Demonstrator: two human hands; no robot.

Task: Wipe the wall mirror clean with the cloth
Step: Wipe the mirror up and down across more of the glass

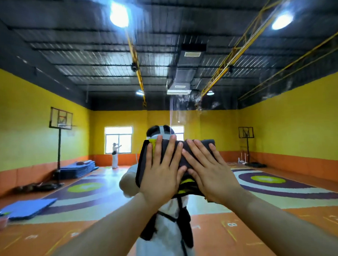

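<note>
The cloth (201,145) lay flat against the wall mirror (270,127), pinned there by the left hand (162,170) and the right hand (208,170) side by side; the fingers (172,147) of both were straight and spread, grasping nothing, only pressing. With no grip on it, the cloth could slip or bunch under uneven pressure; the whitish smears (199,104) higher up might be missed. The cloth looked thick, soft, dark grey, folded to a rectangle; the glass was hard, smooth, glossy.
</note>
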